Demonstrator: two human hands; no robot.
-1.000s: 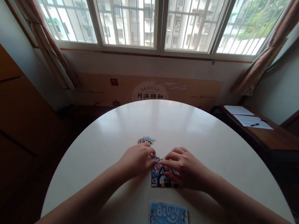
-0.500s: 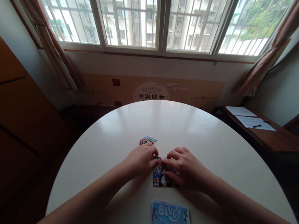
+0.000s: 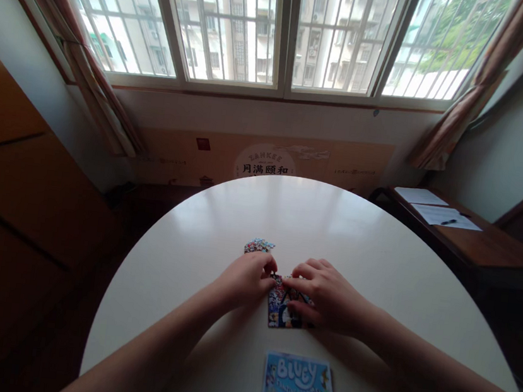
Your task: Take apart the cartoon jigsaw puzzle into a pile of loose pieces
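Note:
A partly assembled jigsaw puzzle, dark and many-coloured, lies flat on the white round table. My left hand is at its upper left corner, thumb and fingers curled together; whatever is between the fingertips is too small to make out. Over the right side of the puzzle rests my right hand, its fingers apart and the index fingertip touching the upper edge. This hand hides much of the puzzle's right half. Just beyond my left hand is a small heap of loose puzzle pieces.
Nearer to me on the table lies a blue "Bluey" picture card or booklet. A brown side table at the right holds papers and a pen. Ahead are a barred window and curtains; a wooden cabinet stands at the left.
Both hands stay at the puzzle's upper edge, with barely any finger movement. The puzzle, the loose pieces and the blue card keep their places.

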